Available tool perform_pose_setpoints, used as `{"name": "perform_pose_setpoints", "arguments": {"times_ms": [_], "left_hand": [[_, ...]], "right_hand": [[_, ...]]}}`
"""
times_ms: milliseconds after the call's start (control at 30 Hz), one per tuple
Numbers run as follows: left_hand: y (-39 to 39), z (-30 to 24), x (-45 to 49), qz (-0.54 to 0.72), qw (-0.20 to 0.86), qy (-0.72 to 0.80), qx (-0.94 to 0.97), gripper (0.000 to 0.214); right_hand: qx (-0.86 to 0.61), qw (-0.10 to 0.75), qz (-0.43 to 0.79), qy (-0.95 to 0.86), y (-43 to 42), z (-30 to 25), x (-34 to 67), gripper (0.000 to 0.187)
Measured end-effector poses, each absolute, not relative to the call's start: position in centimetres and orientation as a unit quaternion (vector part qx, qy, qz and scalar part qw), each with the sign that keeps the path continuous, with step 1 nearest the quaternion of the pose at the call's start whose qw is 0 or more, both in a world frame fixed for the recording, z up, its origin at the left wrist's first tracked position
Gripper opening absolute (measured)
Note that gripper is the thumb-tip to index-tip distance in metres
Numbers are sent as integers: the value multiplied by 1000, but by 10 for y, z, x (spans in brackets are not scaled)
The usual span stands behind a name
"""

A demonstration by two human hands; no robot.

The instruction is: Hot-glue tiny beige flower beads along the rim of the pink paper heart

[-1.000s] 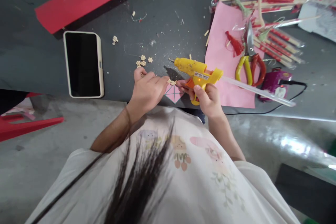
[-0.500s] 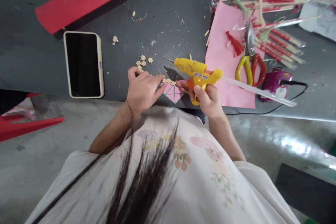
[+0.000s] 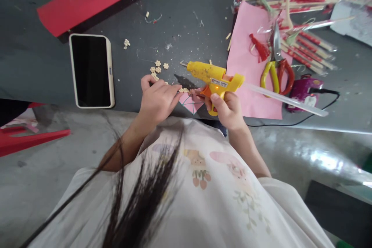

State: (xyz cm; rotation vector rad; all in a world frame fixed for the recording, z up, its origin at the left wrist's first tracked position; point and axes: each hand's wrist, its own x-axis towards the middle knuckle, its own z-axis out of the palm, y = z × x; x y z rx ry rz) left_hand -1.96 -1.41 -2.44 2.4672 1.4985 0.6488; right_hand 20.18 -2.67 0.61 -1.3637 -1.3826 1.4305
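My left hand (image 3: pixel 158 99) has its thumb and fingers closed at the left corner of a small pink paper piece (image 3: pixel 192 104) with dark crossing lines. Tiny pale flower-shaped pieces (image 3: pixel 183 90) line its top edge. In my right hand (image 3: pixel 229 110) is a yellow glue gun (image 3: pixel 207 71), its nozzle pointing left over the table and a clear glue stick (image 3: pixel 287 99) sticking out of its back. The right fingertips reach the pink piece's right end. Several loose pale flowers (image 3: pixel 157 69) lie just beyond my left hand.
A phone (image 3: pixel 91 71) lies left, below a folded red card (image 3: pixel 88 2). Right are a pink sheet (image 3: pixel 244 46), pliers (image 3: pixel 277 50), a red tassel (image 3: pixel 260 48), a purple device (image 3: pixel 303 93) with a black cord, and wrapped sticks (image 3: pixel 310 52). The table's front edge is close to my body.
The glue gun and my right hand have shifted a little to the left, and my right fingers now cover more of the flower row. My left hand stays nearly still.
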Motion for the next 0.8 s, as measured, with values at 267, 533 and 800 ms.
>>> {"name": "perform_pose_setpoints", "arguments": {"times_ms": [267, 533, 800], "left_hand": [[-18, -22, -24, 209, 85, 501, 835, 34], [-19, -25, -25, 223, 100, 508, 826, 36], [-20, -21, -25, 182, 76, 511, 837, 31]], "right_hand": [[-514, 289, 520, -618, -21, 4, 196, 49], [-522, 264, 502, -637, -19, 10, 194, 51], [-516, 256, 512, -638, -18, 13, 193, 49]]}}
